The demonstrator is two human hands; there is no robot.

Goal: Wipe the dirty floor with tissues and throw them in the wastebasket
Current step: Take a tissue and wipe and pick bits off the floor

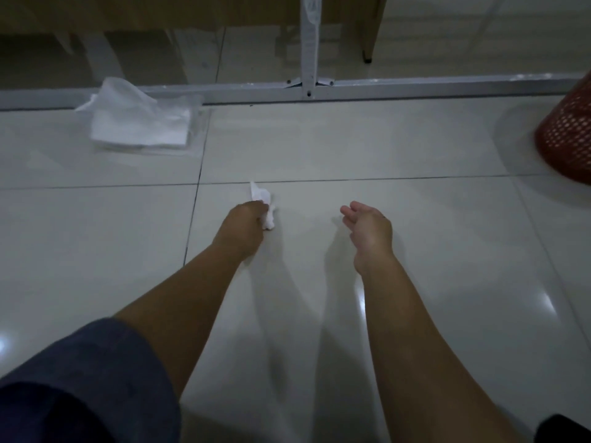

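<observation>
My left hand point(241, 230) is closed around a crumpled white tissue point(263, 203), low over the glossy white tile floor point(415, 251) near the middle of the view. Part of the tissue sticks out above and to the right of the fist. My right hand point(367, 230) hovers to the right of it, palm turned inward, fingers apart, holding nothing. A pack of white tissues point(140, 123) in clear wrapping lies on the floor at the far left. The red mesh wastebasket point(569, 135) stands at the right edge, partly cut off.
A grey metal floor rail point(415, 87) with an upright post point(308, 43) runs across the back. Behind it stand wooden furniture legs point(372, 30). My blue-clad knee point(80, 388) fills the lower left corner.
</observation>
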